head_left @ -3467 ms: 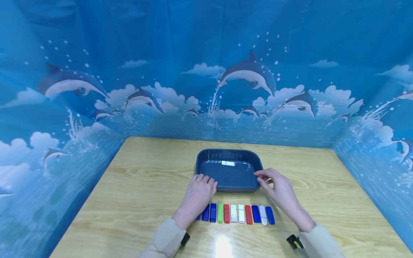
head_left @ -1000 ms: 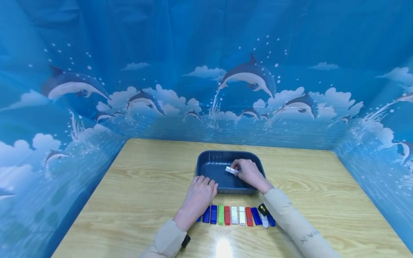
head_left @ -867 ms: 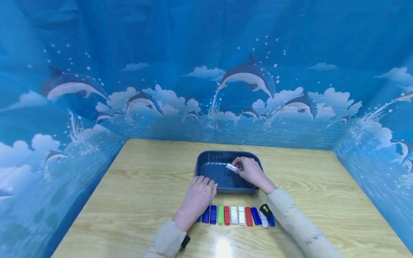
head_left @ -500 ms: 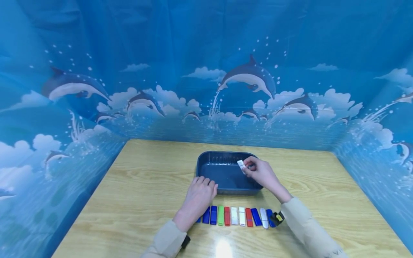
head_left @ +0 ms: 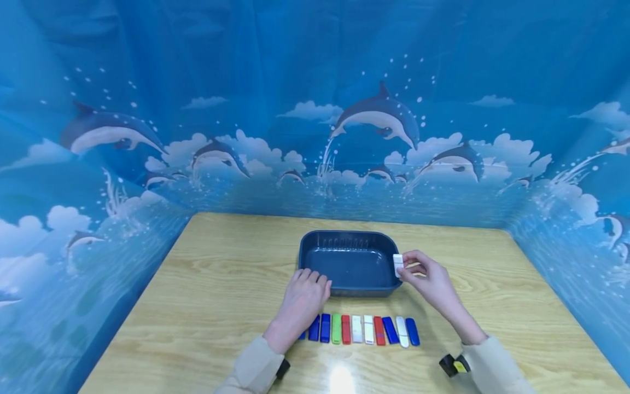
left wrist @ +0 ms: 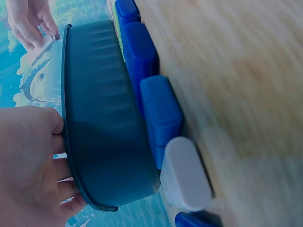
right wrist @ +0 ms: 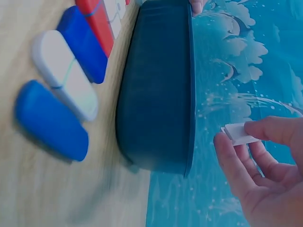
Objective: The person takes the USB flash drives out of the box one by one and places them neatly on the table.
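At the right rim of a dark blue plastic tray [head_left: 361, 291], my right hand [head_left: 431, 282] pinches a white USB stick [head_left: 398, 265] between thumb and fingers. In the right wrist view the stick [right wrist: 240, 134] is held up, apart from the tray wall [right wrist: 158, 90]. My left hand [head_left: 304, 291] holds the tray's near left corner, its fingers hooked over the rim in the left wrist view. In front of the tray lies a row of USB sticks, among them a green one [head_left: 336, 328], a red one [head_left: 346, 329] and a blue one [head_left: 412, 332] at the right end.
Part of the row's left end is hidden behind my left forearm. The left wrist view shows a pale stick [left wrist: 185, 175] there beside blue ones. A wooden table [head_left: 221, 257] carries everything, with a dolphin-print backdrop [head_left: 275, 65] behind and at both sides.
My right hand reached into the tray, picked up the white USB stick lying there and drew it right to the rim, turning it upright. My left hand stayed on the tray.
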A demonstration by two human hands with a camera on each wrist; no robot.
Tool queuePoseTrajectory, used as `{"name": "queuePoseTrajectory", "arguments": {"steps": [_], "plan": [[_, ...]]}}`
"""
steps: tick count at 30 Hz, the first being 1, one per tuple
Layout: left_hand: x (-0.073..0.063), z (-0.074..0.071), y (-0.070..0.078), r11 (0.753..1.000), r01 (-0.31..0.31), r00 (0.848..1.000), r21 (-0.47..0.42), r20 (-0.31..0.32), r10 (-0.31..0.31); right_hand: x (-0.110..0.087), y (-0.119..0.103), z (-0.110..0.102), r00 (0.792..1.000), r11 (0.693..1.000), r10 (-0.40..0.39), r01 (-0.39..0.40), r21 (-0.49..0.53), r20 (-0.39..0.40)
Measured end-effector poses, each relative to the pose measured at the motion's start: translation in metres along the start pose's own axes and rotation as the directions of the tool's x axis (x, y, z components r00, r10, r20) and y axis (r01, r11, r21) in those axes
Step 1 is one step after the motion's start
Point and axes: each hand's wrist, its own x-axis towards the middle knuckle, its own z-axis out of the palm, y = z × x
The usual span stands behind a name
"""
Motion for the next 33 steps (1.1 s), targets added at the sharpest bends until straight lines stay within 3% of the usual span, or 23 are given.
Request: {"name": "queuePoseTrajectory", "arguments": {"steps": [8, 16, 25, 33], "plan": [[0.000, -0.001, -0.001, 1.000, -0.009, 1.000, 0.003, -0.022, 0.009, -0.026, 0.013, -0.016, 0.998, 0.999, 0.010, -0.011, -0.031, -0.059], [0.000, -0.002, -0.001, 1.000, -0.004, 1.000, 0.000, -0.009, 0.004, -0.050, 0.035, -0.019, 0.998, 0.998, 0.048, -0.049, -0.029, -0.052], [0.000, -0.002, -0.001, 1.000, -0.003, 1.000, -0.009, -0.008, 0.003, -0.068, 0.054, -0.012, 0.988, 0.989, 0.144, -0.145, 0.008, 0.045], [0.000, -0.002, -0.001, 1.000, -0.006, 1.000, -0.001, -0.013, 0.006, -0.075, 0.062, -0.010, 0.984, 0.991, 0.129, -0.125, -0.037, 0.123]]}}
